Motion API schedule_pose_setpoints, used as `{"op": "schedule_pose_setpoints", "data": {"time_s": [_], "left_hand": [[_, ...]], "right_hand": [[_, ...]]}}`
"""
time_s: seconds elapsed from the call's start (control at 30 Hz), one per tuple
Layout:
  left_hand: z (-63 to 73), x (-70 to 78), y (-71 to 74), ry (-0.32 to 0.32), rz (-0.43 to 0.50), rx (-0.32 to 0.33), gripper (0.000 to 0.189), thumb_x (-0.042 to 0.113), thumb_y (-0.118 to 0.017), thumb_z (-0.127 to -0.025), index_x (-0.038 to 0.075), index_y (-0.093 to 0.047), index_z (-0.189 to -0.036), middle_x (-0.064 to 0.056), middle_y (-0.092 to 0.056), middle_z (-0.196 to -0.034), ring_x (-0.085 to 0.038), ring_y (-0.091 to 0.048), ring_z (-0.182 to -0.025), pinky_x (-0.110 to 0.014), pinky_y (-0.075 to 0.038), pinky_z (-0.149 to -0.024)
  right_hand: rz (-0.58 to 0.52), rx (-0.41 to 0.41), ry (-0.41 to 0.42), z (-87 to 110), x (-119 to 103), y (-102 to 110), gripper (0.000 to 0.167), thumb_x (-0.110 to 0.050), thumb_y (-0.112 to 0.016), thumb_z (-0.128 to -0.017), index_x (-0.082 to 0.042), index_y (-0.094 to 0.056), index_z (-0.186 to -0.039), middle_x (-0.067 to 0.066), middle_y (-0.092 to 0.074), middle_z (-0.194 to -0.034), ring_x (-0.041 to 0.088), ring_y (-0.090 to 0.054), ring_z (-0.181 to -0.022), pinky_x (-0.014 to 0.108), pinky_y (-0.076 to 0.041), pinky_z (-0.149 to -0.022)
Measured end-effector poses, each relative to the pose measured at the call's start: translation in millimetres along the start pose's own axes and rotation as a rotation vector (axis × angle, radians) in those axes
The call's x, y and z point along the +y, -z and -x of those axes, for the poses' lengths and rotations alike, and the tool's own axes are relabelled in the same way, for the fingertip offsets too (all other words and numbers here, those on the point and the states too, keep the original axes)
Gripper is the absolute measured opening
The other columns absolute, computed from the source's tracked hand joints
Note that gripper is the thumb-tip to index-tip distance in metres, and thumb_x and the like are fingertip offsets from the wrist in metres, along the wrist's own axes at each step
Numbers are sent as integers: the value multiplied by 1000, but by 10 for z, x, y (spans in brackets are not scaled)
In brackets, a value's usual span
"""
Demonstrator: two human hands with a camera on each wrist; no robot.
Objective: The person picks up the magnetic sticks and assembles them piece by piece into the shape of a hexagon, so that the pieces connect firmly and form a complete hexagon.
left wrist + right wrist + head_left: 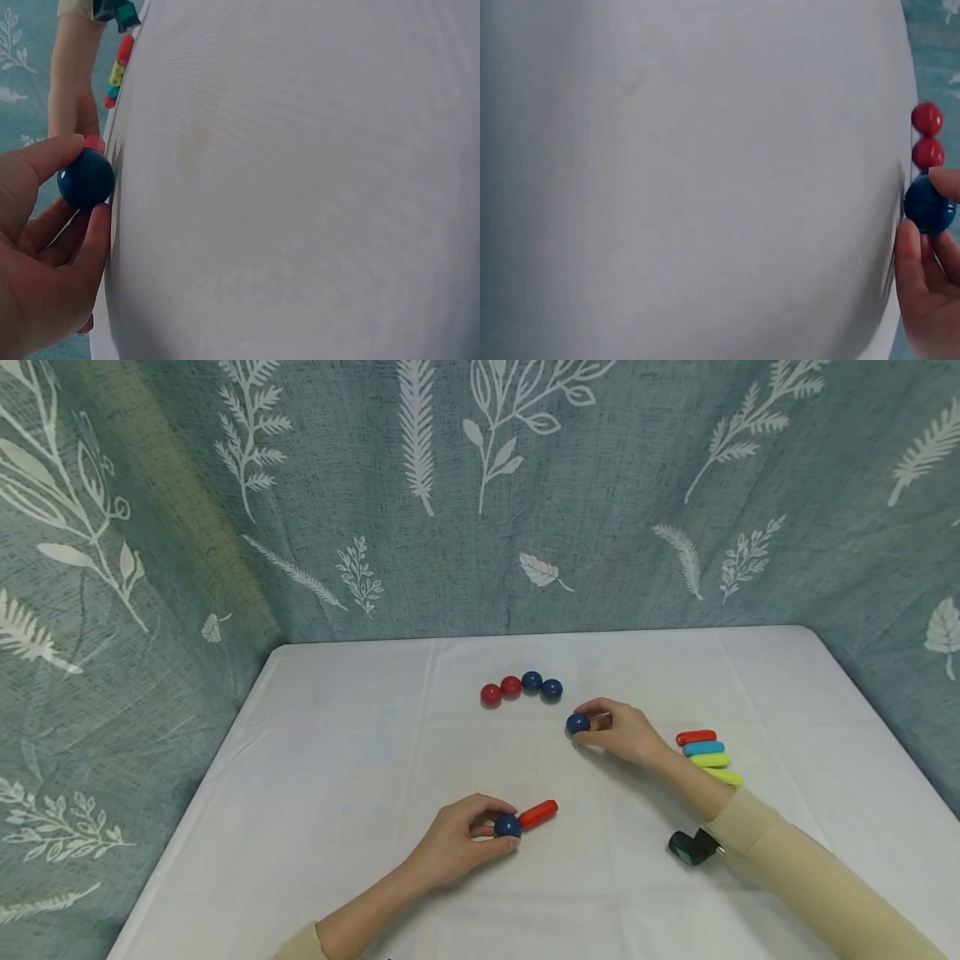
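Between thumb and fingers, my left hand (461, 839) pinches a dark blue ball (507, 827) low over the white table. A short red stick (538, 814) with rounded ends meets the far right side of that ball. My right hand (622, 732) holds another dark blue ball (578, 724) by its thumb and fingertips, farther back on the table. The left wrist view shows the left ball (85, 178) large, hiding most of the red stick behind it. In the right wrist view the right ball (930, 205) sits between thumb and fingers.
Behind the right hand, two red balls (491, 695) and two blue balls (552, 690) form a curved row. Right of that hand lie red, blue and yellow-green sticks (709, 760), partly behind the forearm. A black device (693, 847) is on the right wrist. Patterned curtains border the white table (337, 735).
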State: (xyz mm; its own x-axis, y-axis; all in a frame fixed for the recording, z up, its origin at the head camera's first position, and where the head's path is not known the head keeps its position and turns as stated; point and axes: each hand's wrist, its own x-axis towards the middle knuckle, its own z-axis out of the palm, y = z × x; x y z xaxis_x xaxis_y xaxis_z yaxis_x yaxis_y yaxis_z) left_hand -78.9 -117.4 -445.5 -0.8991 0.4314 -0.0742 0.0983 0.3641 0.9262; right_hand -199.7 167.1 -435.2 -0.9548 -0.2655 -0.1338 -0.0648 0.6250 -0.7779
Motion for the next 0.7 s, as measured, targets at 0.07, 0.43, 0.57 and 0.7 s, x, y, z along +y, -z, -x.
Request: {"op": "schedule_pose_setpoints", "data": {"time_s": [0.07,0.43,0.57,0.7], "left_hand": [[1,4,1,2,8,1,36,11,-78,-84,4,-65,-117,-6,-64,-112,-20,-63,-101,-26,-51,-87],[7,-5,5,-8,-8,6,36,14,-78,-83,8,-66,-116,-2,-64,-111,-15,-63,-101,-21,-50,-86],[7,-5,5,-3,-7,4,36,14,-79,-83,8,-66,-116,-1,-64,-110,-14,-63,-100,-21,-50,-86],[8,1,7,-7,-7,4,36,15,-79,-83,7,-66,-116,-2,-64,-110,-15,-63,-100,-21,-50,-86]], "right_hand": [[-10,-27,13,64,-5,-22,44,-22,-74,-86,-6,-61,-125,5,-59,-87,20,-54,-82,31,-44,-67],[-22,-121,105,342,-46,-123,40,-20,-77,-84,-5,-62,-119,2,-60,-88,19,-55,-83,31,-47,-69],[-29,-150,119,420,-56,-162,38,-18,-78,-83,-6,-63,-116,1,-60,-87,19,-55,-82,29,-48,-71],[-44,-192,136,483,-65,-199,37,-17,-78,-83,-6,-62,-115,0,-60,-89,19,-55,-83,26,-49,-71]]}}
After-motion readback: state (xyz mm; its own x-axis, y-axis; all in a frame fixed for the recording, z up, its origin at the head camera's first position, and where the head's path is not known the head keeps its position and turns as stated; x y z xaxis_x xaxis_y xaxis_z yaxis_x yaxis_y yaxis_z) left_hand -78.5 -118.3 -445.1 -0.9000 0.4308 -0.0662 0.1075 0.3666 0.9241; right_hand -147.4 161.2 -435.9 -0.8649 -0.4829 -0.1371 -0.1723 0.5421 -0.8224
